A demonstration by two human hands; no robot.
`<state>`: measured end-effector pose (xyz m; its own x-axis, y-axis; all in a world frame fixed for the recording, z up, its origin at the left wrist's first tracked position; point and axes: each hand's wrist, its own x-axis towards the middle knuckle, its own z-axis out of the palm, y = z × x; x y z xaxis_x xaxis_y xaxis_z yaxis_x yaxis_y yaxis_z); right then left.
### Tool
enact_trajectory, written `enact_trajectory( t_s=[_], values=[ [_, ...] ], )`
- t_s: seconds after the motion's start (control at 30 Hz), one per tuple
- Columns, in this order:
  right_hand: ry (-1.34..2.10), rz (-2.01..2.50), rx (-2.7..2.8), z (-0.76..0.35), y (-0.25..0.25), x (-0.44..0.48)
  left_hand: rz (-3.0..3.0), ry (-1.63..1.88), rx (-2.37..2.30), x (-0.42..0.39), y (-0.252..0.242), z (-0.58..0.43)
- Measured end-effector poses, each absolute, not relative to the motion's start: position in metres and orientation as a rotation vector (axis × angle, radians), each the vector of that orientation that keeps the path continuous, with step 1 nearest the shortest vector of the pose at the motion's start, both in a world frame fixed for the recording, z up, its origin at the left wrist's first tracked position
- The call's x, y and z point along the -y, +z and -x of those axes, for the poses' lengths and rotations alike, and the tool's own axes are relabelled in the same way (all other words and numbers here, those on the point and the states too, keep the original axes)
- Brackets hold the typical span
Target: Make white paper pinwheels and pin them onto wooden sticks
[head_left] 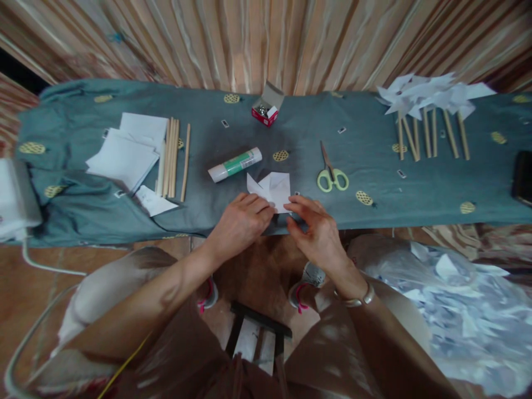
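Note:
A partly folded white paper (279, 187) lies at the front edge of the green cloth. My left hand (243, 220) presses on its lower left part, fingers together. At its right side my right hand (316, 228) touches the edge with its fingertips, thumb apart from the fingers. Just behind the paper is a white and green glue stick (235, 164). Scissors with light green handles (331, 178) rest to the right, blades pointing away. Farther back stands an open red box (265, 113) with small metallic pieces inside.
White paper sheets (124, 158) and several wooden sticks (171, 160) lie at the left. Several paper pinwheels on sticks (432, 100) are at the back right. A white device (16, 199) stands at the left edge, a dark object (522, 178) at the right. A plastic bag (469, 321) of folded papers is below.

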<state>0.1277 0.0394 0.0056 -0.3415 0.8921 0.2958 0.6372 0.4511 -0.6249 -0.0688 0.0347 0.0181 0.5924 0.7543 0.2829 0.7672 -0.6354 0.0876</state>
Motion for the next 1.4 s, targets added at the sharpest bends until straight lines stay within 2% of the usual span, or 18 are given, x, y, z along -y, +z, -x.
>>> enact_trajectory(
  t_s=[0.73,1.27,1.4],
  values=[
    [0.861,1.304,1.825,-0.127,0.009,-0.046,2.787,-0.707,1.261,-0.028,0.018,0.065],
    [0.764,1.302,1.881,-0.121,0.003,-0.050,2.826,-0.682,1.432,-0.022,0.016,0.067],
    [0.746,1.308,1.890,-0.119,0.001,-0.052,2.833,-0.687,1.357,-0.022,0.015,0.068]
  ],
)
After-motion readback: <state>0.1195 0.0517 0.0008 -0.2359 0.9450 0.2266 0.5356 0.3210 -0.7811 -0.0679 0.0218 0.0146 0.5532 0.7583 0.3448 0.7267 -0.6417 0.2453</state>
